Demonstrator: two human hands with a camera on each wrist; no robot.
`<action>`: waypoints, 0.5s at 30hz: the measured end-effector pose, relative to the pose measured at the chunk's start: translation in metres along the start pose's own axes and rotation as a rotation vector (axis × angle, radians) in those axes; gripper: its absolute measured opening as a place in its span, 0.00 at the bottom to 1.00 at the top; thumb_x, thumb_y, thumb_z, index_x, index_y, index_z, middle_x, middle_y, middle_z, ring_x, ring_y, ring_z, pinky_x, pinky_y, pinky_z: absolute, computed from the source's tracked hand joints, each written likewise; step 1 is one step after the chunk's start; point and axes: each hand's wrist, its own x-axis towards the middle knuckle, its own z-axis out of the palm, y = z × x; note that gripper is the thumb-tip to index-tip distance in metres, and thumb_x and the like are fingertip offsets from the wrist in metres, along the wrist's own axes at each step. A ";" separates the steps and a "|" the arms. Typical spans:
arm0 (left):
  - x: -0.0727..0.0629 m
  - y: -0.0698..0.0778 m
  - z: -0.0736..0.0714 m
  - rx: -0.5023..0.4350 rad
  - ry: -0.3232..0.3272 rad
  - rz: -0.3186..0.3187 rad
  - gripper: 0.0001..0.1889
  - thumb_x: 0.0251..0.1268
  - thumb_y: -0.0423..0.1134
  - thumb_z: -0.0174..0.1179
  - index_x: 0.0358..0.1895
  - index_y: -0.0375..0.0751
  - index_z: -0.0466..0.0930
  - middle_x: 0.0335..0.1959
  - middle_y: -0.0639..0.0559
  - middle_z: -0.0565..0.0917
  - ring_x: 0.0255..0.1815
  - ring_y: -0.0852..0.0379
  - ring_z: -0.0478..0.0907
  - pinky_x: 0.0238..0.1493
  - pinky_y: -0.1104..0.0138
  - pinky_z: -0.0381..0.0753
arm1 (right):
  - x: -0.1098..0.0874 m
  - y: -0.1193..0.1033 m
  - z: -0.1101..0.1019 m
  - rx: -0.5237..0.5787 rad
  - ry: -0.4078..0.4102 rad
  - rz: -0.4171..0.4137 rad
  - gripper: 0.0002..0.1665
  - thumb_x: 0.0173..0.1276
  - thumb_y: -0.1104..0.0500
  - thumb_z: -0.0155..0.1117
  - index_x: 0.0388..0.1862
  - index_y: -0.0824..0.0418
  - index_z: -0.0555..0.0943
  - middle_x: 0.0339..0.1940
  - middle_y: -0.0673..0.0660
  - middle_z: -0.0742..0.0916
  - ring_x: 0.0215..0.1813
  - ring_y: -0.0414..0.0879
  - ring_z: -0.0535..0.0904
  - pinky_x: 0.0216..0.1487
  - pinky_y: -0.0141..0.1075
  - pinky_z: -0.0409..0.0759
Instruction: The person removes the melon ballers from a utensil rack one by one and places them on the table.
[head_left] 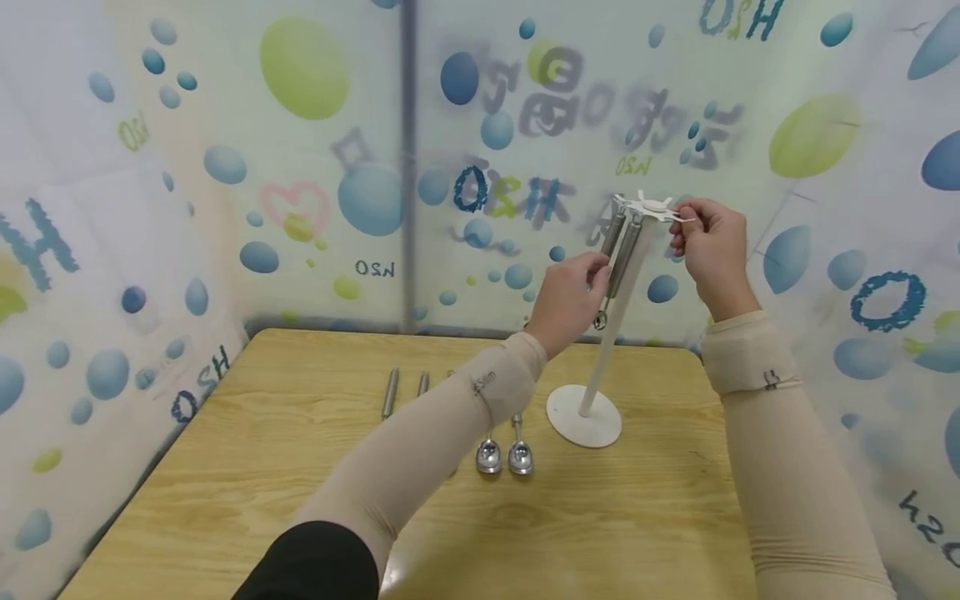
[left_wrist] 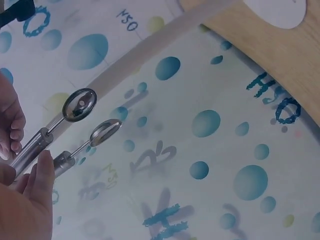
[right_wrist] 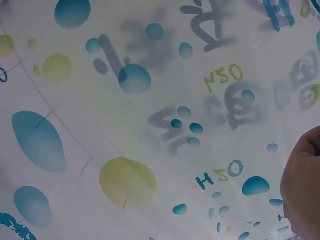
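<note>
Two melon ballers with steel handles hang from the white rotating top of a stand. My left hand pinches the nearer melon baller by its handle, between thumb and fingers. Behind it hangs the other melon baller. In the left wrist view, a round scoop with a small hole and a narrower oval scoop extend past the fingers. At the right side of the top, my right hand pinches one of its hooked arms. Only the edge of that hand enters the right wrist view.
The stand's pole leans in this view above its round white base on the wooden table. Left of the base lie two scoops and more steel handles, partly behind my left sleeve. Patterned curtains surround the table.
</note>
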 end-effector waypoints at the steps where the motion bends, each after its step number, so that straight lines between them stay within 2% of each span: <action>1: 0.000 0.000 0.001 -0.005 -0.001 -0.004 0.13 0.80 0.36 0.53 0.55 0.34 0.84 0.42 0.47 0.88 0.40 0.62 0.83 0.38 0.79 0.78 | 0.000 0.000 0.000 -0.008 -0.002 -0.003 0.11 0.80 0.59 0.55 0.44 0.65 0.81 0.25 0.48 0.80 0.25 0.37 0.74 0.26 0.23 0.78; 4: 0.002 0.000 0.002 -0.051 -0.020 -0.027 0.15 0.81 0.37 0.53 0.59 0.34 0.82 0.45 0.46 0.89 0.42 0.61 0.85 0.40 0.78 0.80 | -0.001 -0.001 0.001 -0.039 -0.007 -0.010 0.12 0.80 0.58 0.54 0.45 0.66 0.81 0.26 0.48 0.79 0.26 0.37 0.74 0.27 0.23 0.78; 10: 0.006 0.002 0.006 -0.142 -0.090 -0.108 0.19 0.82 0.41 0.52 0.67 0.36 0.76 0.53 0.46 0.87 0.50 0.59 0.85 0.51 0.73 0.81 | -0.002 -0.003 0.001 -0.056 -0.011 0.001 0.12 0.80 0.57 0.54 0.46 0.64 0.82 0.27 0.48 0.79 0.27 0.37 0.74 0.28 0.23 0.79; 13: 0.009 0.004 0.008 -0.171 -0.131 -0.146 0.20 0.82 0.44 0.51 0.68 0.39 0.75 0.55 0.48 0.87 0.52 0.60 0.84 0.52 0.72 0.81 | -0.002 -0.004 0.000 -0.049 -0.012 0.010 0.12 0.80 0.58 0.54 0.46 0.64 0.82 0.27 0.48 0.79 0.27 0.37 0.74 0.29 0.23 0.79; 15: 0.010 0.005 0.009 -0.202 -0.151 -0.158 0.21 0.82 0.45 0.51 0.69 0.41 0.74 0.55 0.48 0.87 0.51 0.60 0.84 0.48 0.71 0.82 | -0.002 -0.003 0.000 -0.070 -0.008 0.006 0.12 0.80 0.57 0.54 0.46 0.64 0.82 0.27 0.48 0.79 0.27 0.37 0.74 0.29 0.23 0.79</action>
